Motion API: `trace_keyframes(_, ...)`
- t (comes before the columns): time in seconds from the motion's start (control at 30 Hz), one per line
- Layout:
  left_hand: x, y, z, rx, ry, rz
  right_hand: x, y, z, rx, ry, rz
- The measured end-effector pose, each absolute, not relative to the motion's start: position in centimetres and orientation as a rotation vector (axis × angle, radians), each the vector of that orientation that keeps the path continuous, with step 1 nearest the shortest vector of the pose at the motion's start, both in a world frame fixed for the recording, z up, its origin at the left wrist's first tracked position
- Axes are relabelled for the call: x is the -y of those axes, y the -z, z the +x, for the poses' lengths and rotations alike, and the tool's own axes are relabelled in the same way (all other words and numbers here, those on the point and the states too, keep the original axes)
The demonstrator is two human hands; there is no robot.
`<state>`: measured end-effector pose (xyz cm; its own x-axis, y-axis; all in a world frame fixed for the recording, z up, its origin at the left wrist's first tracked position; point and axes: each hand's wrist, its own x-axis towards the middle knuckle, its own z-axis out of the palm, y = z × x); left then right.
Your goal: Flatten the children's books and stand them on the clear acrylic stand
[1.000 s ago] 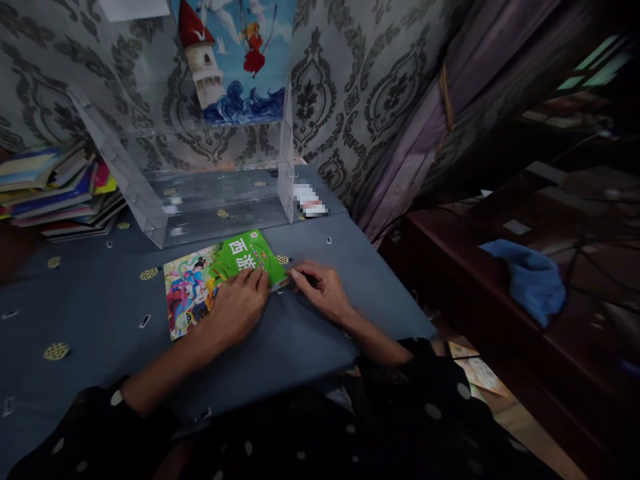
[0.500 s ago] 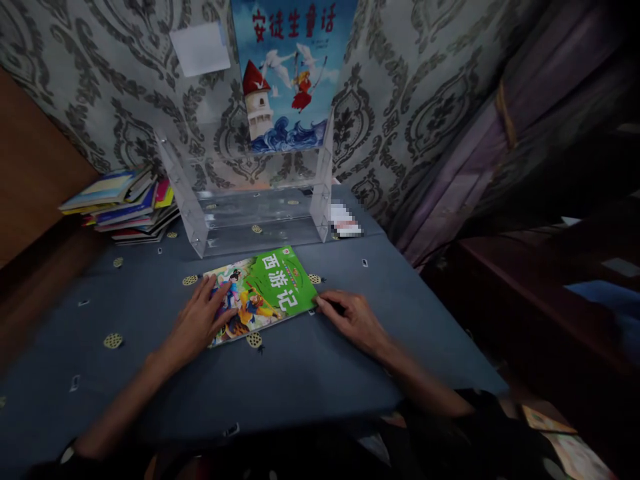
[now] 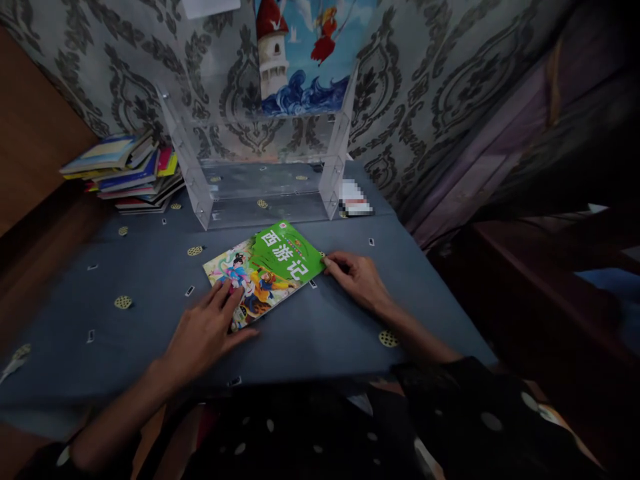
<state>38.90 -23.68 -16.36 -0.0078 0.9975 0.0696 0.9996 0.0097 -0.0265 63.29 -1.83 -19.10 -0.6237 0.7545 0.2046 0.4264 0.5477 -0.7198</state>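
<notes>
A thin picture book (image 3: 273,257) with a green and colourful cover lies face up and slanted on the cloth-covered table. My left hand (image 3: 203,330) is open, its fingertips resting on the book's lower left part and its thumb stretched out by the bottom edge. At the opposite end, my right hand (image 3: 357,280) pinches the book's right corner between thumb and bent fingers. Just behind the book stands a clear plastic rack (image 3: 270,210) with stepped shelves. A larger blue storybook (image 3: 303,63) with a tower and waves leans upright in its top tier.
At the back left, several books are piled in an uneven stack (image 3: 127,173). A small white item (image 3: 355,198), blurred out, lies right of the rack. The blue tablecloth (image 3: 155,280) has a pineapple pattern. A patterned wall is behind, with a curtain (image 3: 465,160) on the right.
The picture book has turned counter-clockwise, its right end swinging away from me. My left hand has slid towards its lower left edge. The camera view has tilted down.
</notes>
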Motion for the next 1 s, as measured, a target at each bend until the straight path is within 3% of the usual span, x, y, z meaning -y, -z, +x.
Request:
trace_keyframes(0.27,25.2,16.1,40.9,2.106,-0.125,-2.171,2.7,19.6,62.4,2.385,-0.617,-0.853)
trace_keyframes(0.5,24.9,15.2,40.7,2.109,-0.124,-2.231,7.5,19.4,59.8,2.448,-0.351,-0.356)
trace_keyframes(0.67,24.9,15.3,40.6,2.115,-0.121,-2.257,10.0,18.9,58.4,2.472,-0.430,-0.085)
trace_keyframes(1.0,24.3,13.9,40.6,2.122,0.050,-2.418,11.5,19.1,57.9,2.451,-0.530,-0.050)
